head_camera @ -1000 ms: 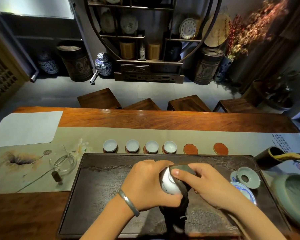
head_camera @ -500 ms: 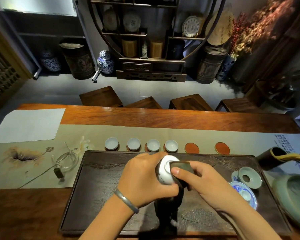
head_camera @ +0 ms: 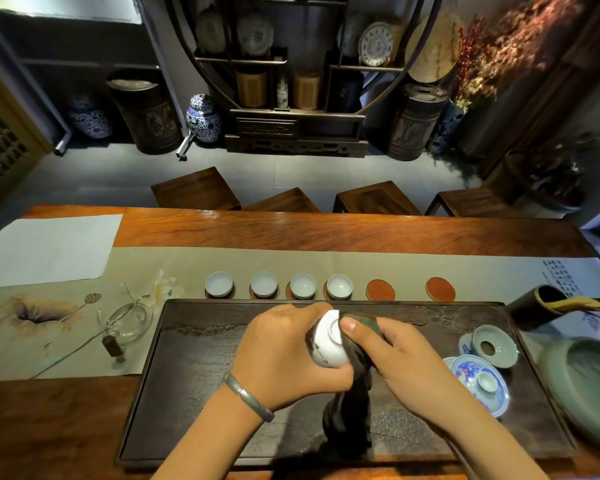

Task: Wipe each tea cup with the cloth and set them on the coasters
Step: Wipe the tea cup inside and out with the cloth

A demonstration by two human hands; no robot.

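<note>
Since a second ago we've tipped the small white porcelain tea cup [head_camera: 327, 342] foot-up above the dark carved wooden tray [head_camera: 201, 368], left hand [head_camera: 284, 351] gripping it, right hand [head_camera: 392, 355] pinching the dark cloth [head_camera: 352, 403] against it.

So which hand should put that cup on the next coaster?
Probably the left hand: it already grips the cup, while the right hand holds the cloth. The nearest bare coaster lies just beyond both hands.

tea room | carved tea tray [head_camera: 201, 358] | porcelain display shelf [head_camera: 302, 74] | wooden stools [head_camera: 196, 188]
</note>
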